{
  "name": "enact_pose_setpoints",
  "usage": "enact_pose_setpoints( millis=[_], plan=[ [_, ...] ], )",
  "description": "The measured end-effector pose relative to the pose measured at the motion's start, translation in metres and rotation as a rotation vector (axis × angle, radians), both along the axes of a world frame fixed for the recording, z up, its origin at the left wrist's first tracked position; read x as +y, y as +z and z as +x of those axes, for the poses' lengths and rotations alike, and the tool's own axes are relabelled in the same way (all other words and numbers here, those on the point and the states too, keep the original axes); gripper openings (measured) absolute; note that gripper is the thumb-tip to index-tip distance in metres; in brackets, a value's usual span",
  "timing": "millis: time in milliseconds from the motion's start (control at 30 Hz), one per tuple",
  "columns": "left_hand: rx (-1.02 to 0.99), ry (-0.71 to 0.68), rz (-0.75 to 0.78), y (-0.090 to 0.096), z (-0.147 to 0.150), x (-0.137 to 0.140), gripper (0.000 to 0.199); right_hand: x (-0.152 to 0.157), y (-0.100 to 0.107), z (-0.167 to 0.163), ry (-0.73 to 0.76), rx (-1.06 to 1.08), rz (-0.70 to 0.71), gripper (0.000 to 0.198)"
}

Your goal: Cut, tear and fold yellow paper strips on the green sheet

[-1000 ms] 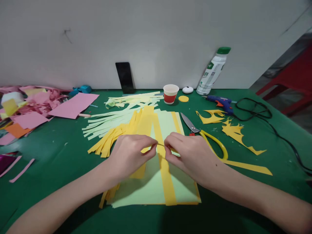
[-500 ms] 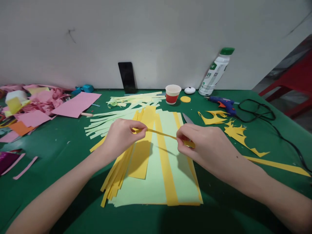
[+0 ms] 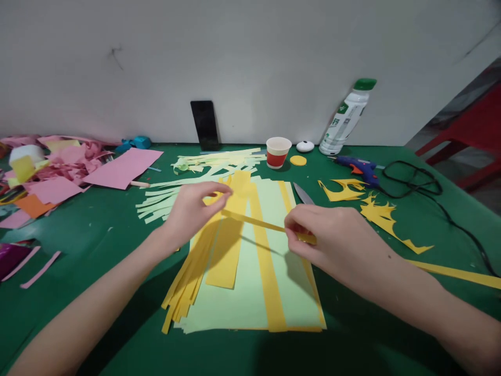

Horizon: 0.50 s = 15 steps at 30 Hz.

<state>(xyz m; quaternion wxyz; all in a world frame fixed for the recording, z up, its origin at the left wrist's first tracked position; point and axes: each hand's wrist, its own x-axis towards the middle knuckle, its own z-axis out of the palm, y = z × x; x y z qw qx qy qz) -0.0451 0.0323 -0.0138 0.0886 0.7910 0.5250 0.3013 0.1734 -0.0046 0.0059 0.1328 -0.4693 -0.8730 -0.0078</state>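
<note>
My right hand pinches a narrow yellow paper strip between thumb and fingertips. The strip stretches leftward in the air above the paper, its far end free. Just above that end is my left hand, its thumb and index finger curved and slightly parted, apart from the strip. Below both hands lie pale green paper sheets with a wider yellow band across them. A yellow paper rectangle and a bundle of yellow strips rest on their left side.
Behind the sheets are fringed green strips, a paper cup and a leaning phone. A blade, glue gun, yellow scraps and a bottle are to the right. Pink paper lies left.
My left hand has let go of the strip's left end and risen slightly. The strip now hangs out from my right hand alone, which has shifted slightly right and down.
</note>
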Motion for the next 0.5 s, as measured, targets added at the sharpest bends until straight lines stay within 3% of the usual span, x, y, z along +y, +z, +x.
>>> enact_pose_setpoints(
  millis=[100, 200, 333, 500],
  plan=[
    [-0.033, -0.249, -0.075, -0.001, 0.020, -0.021, 0.015, -0.001, -0.005, -0.006, 0.036, 0.045, -0.070, 0.014],
    [-0.018, -0.365, -0.083, -0.005, 0.033, -0.037, 0.013, -0.003, -0.011, -0.010, 0.058, 0.105, -0.105, 0.012],
    [-0.014, -0.399, -0.023, -0.009, 0.035, -0.041, 0.012, -0.004, -0.018, -0.012, 0.092, 0.104, -0.048, 0.013],
    [-0.025, -0.350, -0.077, -0.010, 0.034, -0.038, 0.011, -0.004, -0.023, -0.013, 0.128, 0.080, 0.040, 0.014]
  ],
)
